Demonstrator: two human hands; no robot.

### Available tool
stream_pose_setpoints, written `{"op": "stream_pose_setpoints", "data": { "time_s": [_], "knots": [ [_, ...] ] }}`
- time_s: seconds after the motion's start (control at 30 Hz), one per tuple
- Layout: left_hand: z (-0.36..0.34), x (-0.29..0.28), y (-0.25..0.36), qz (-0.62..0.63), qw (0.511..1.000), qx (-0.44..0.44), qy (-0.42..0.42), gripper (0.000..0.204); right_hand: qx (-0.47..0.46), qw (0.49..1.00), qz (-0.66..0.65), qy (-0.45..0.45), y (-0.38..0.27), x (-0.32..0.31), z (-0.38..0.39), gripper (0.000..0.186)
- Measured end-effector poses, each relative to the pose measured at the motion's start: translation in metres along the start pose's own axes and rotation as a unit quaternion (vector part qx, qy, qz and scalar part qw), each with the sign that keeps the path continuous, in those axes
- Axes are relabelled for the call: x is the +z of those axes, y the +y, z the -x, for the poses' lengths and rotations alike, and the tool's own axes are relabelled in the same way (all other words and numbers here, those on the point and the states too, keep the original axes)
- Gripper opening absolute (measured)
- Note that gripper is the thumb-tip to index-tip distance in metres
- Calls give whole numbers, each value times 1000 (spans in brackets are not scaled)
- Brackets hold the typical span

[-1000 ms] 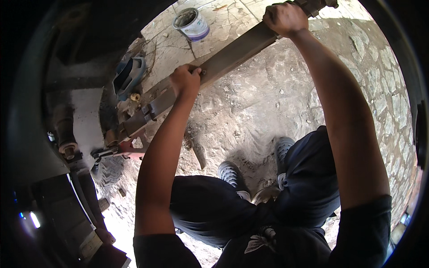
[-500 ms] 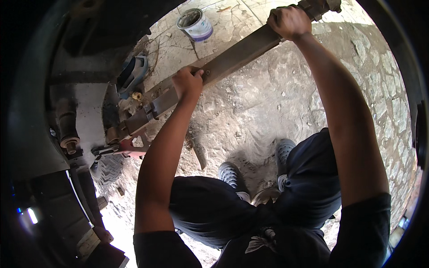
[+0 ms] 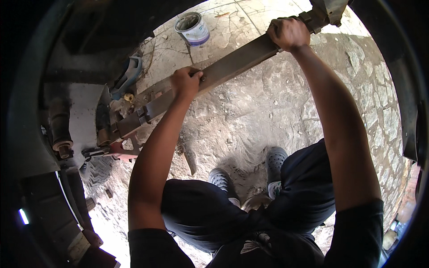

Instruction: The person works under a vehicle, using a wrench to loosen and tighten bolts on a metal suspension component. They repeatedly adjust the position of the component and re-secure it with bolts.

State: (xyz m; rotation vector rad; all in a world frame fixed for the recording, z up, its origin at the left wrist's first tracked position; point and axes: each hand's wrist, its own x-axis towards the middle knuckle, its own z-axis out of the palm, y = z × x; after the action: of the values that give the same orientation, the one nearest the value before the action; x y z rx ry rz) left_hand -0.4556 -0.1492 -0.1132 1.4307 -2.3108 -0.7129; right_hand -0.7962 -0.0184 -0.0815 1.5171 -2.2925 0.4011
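Note:
A long, flat brown-grey leaf spring (image 3: 237,60) slants from the lower left to the upper right, with a metal clip (image 3: 144,114) round it near its lower-left end. My right hand (image 3: 290,33) is closed over the spring close to its upper-right end, beside a bracket (image 3: 328,11). My left hand (image 3: 185,81) grips the far edge at mid-length, its thumb lying on the upper face by a small dark round spot. The fingertips beyond the edge are partly hidden.
Beyond the spring stands a used paint tin (image 3: 193,30) on cracked tiles. At left are a blue-grey object (image 3: 129,76), a shock-absorber-like cylinder (image 3: 61,129), a red metal stand (image 3: 124,151) and dark vehicle parts. My shoes (image 3: 221,181) rest on dusty ground near a thin strip (image 3: 187,161).
The whole view has shifted slightly. My left thumb has moved over the small round spot on the spring. Both hands stay on the spring, the right in nearly the same place.

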Motion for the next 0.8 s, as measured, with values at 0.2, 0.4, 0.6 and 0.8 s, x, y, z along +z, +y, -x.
{"op": "stream_pose_setpoints", "data": {
  "time_s": [0.2, 0.4, 0.6, 0.8],
  "knots": [
    [-14, 18, 30, -8, 997, 81, 6, 16, -2, 1000, 9, -8, -1, -4, -2, 35],
    [21, 13, 18, -63, 987, 140, -54, 25, 7, 1000, 21, -16, 1, -8, 0, 33],
    [21, 23, 17, -53, 993, 99, 46, 23, -20, 998, 42, 39, 11, 17, -1, 33],
    [13, 25, 30, -55, 997, 50, 9, 20, 1, 1000, 4, -13, -1, 2, 0, 35]
  ]
}}
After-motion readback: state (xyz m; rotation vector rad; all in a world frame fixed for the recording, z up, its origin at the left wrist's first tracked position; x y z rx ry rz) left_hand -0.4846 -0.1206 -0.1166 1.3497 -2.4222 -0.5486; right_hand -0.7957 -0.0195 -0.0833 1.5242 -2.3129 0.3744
